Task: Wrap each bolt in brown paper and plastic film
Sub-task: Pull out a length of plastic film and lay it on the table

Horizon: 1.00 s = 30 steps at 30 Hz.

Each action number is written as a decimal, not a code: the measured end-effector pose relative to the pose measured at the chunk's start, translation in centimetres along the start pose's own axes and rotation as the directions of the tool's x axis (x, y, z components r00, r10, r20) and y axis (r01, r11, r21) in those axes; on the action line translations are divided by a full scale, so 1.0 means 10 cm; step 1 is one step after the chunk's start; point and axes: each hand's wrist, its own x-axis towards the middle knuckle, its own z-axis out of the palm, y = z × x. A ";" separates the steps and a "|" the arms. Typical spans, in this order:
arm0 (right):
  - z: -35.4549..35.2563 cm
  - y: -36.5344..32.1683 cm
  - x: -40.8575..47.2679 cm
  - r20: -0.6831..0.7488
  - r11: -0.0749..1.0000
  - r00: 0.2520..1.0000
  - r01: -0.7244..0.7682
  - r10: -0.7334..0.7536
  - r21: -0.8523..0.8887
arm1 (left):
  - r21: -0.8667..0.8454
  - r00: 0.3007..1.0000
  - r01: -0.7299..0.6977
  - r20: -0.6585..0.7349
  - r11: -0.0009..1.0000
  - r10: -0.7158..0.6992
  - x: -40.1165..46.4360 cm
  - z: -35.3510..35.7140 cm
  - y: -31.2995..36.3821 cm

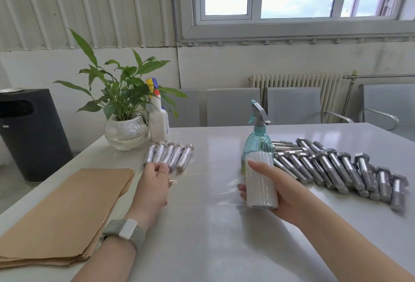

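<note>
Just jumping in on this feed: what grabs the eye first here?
The pile of bare bolts at right, and the right hand beside it holding a white film roll. At far left center, five wrapped bolts lie in a row, the left hand at their near ends; brown paper lies at left.

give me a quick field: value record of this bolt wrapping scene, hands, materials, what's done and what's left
left hand: at the near end of the wrapped bolts, fingers curled at them
right hand: grips the plastic film roll
film: a clear sheet is stretched between the two hands
brown paper: stack on the table, left of the left hand
done: five wrapped bolts in a row
left: bare bolts piled at right
nearby: teal spray bottle, potted plant
</note>
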 end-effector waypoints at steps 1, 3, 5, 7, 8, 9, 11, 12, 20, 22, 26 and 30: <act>-0.02 -0.01 0.01 -0.014 1.000 1.000 0.017 -0.018 -0.025 | 0.012 1.000 -0.013 0.009 1.000 0.013 0.01 -0.03 0.00; -0.05 -0.04 0.02 -0.023 0.995 0.999 0.031 -0.033 -0.092 | 0.001 0.999 -0.028 0.043 1.000 0.028 0.02 -0.07 0.01; -0.11 -0.09 0.01 -0.007 0.994 1.000 -0.008 0.007 -0.109 | -0.024 0.997 -0.023 0.077 0.999 0.025 0.03 -0.10 0.03; -0.19 -0.15 0.00 0.036 0.991 0.994 -0.102 0.106 -0.085 | -0.063 0.995 0.001 0.098 0.998 0.005 0.05 -0.14 0.04; -0.22 -0.18 -0.01 0.056 0.986 0.987 -0.142 0.147 -0.087 | -0.089 0.994 0.020 0.106 0.996 -0.010 0.07 -0.17 0.04; -0.26 -0.20 -0.01 0.072 0.982 0.983 -0.161 0.168 -0.095 | -0.114 0.993 0.039 0.113 0.993 -0.026 0.08 -0.21 0.05; -0.29 -0.22 0.00 0.087 0.980 0.981 -0.164 0.174 -0.116 | -0.156 0.990 0.074 0.127 0.985 -0.054 0.11 -0.27 0.05; -0.29 -0.23 0.00 0.085 0.979 0.982 -0.155 0.167 -0.132 | -0.171 0.989 0.087 0.134 0.981 -0.065 0.12 -0.29 0.05; -0.34 -0.22 0.01 0.007 0.971 0.987 -0.157 0.161 -0.179 | -0.095 0.924 0.261 0.311 0.961 -0.221 0.08 -0.36 0.11; -0.36 -0.24 0.00 0.023 0.975 0.985 -0.168 0.173 -0.146 | 0.053 0.865 0.303 0.404 0.952 -0.298 0.04 -0.37 0.15; -0.39 -0.28 -0.01 0.070 0.977 0.981 -0.171 0.181 -0.131 | 0.282 0.723 0.281 0.567 0.917 -0.396 -0.03 -0.40 0.22; -0.39 -0.33 -0.03 0.122 0.978 0.974 -0.177 0.190 -0.111 | 0.279 0.689 0.292 0.602 0.915 -0.403 -0.05 -0.40 0.24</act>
